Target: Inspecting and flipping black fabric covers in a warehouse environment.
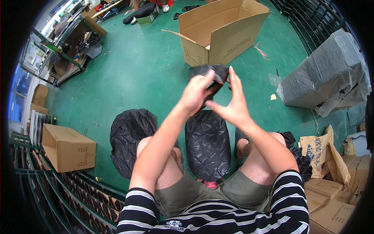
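Observation:
In front of me my left hand (195, 93) is closed on a black folded piece (219, 73), with its thumb lying across it. The piece is smooth and slightly shiny, and part of it hangs down between my hands; its exact kind does not show. My right hand (237, 106) has its fingers stretched out beside the piece's right edge, fingertips at or very near it. Below, between my legs, lies a crinkled black oval padded thing (208, 146). A similar loose black cover (132, 136) lies on the floor by my left leg.
A big open cardboard box (233, 41) stands ahead. A grey plastic-wrapped block (325, 74) is at right, near a torn paper sack (323, 154) and stacked cartons (329, 210). Left are a carton (70, 148), a green metal rack (74, 191) and a workbench (74, 50).

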The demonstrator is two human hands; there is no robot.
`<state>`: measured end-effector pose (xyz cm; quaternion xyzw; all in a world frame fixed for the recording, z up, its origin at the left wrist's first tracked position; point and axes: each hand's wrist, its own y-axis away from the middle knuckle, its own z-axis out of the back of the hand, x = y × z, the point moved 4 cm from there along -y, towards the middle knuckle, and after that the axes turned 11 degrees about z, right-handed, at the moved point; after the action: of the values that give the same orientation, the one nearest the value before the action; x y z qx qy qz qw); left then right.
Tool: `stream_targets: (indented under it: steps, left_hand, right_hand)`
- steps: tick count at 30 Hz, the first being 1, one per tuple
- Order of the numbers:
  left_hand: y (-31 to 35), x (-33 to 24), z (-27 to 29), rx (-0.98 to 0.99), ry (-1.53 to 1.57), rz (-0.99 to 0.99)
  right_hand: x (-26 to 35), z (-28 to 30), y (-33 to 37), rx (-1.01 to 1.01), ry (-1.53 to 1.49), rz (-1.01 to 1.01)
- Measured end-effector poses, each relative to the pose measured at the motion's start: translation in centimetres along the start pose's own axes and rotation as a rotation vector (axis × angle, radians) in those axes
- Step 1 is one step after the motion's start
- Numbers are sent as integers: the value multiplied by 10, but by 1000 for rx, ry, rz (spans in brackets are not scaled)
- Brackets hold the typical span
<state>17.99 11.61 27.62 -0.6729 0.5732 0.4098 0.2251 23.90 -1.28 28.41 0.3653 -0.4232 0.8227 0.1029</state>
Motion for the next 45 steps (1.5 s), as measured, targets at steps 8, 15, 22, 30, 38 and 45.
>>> stream_targets:
  steps: [8,15,22,30,38,45]
  left_hand:
    - [14,-13,-26,-4,-844,-416]
    - [25,-51,6,-518,-1279,-852]
    - [4,-10,21,258,-728,104]
    - [5,0,15,361,-648,273]
    - [6,-24,41,119,-573,257]
    - [13,-24,26,106,-127,291]
  right_hand:
    - [-29,-7,-11,-65,-530,-253]
    - [-39,32,-16,304,-766,-753]
    - [-33,34,-4,340,-1196,-786]
    - [-30,39,-10,304,-1188,-876]
    - [-56,47,-12,454,-737,-776]
    - [-73,56,-19,197,-784,-807]
